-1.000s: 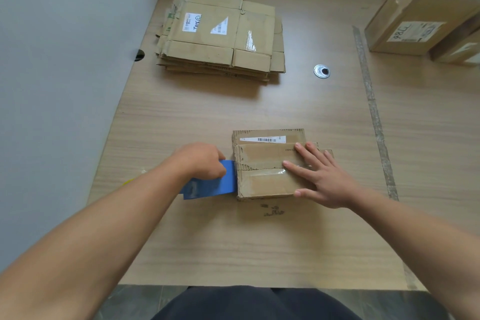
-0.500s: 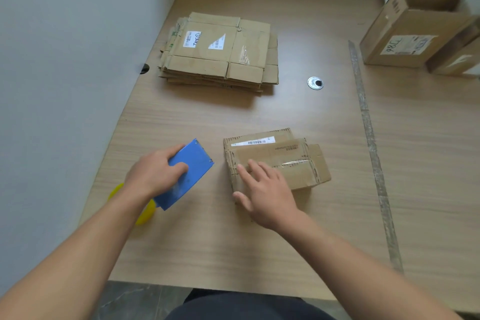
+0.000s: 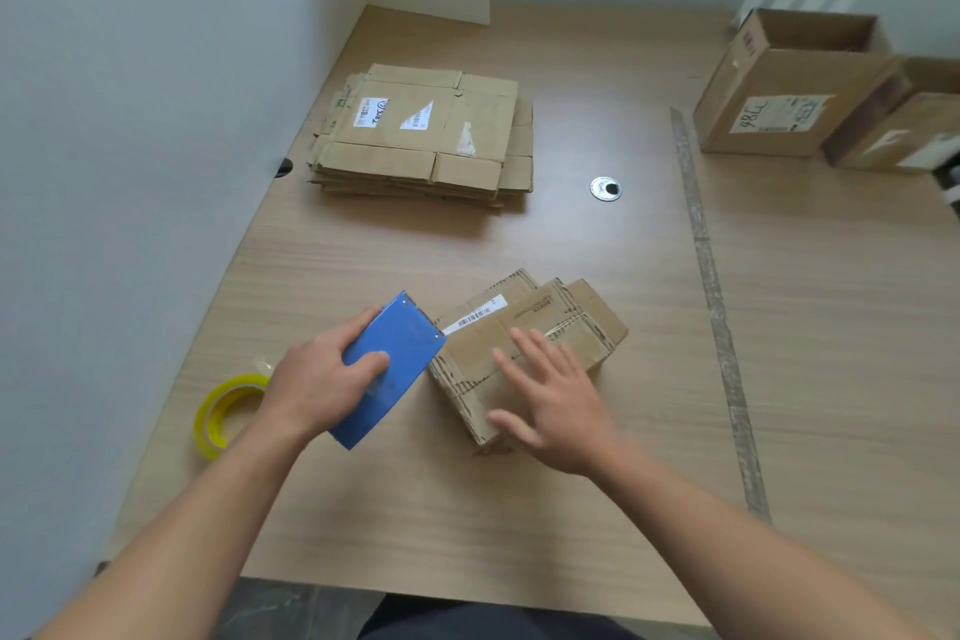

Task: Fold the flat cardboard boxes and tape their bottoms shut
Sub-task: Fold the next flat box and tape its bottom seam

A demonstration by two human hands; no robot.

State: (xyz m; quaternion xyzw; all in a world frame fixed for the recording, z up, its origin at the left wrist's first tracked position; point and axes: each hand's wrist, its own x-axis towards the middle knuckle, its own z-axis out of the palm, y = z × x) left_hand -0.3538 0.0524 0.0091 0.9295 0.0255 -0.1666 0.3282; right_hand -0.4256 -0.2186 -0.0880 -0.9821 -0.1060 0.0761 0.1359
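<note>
Left hand (image 3: 317, 379) grips dispenser (image 3: 400, 343), right hand (image 3: 556, 400) flat on box (image 3: 587, 322); wooden table (image 3: 467, 509), white walls (image 3: 130, 120).

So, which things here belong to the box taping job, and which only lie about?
Job: small folded brown cardboard box; blue plastic tape tool; yellow tape roll; stack of flat cardboard boxes.
Lying about: large open cardboard box; round metal desk grommet.

A round metal grommet (image 3: 605, 188) is set into the wooden table (image 3: 519, 509), well apart from a worn grey strip (image 3: 717, 307) that is run from far edge to near. The table is bounded on the left by a white partition (image 3: 130, 146).
</note>
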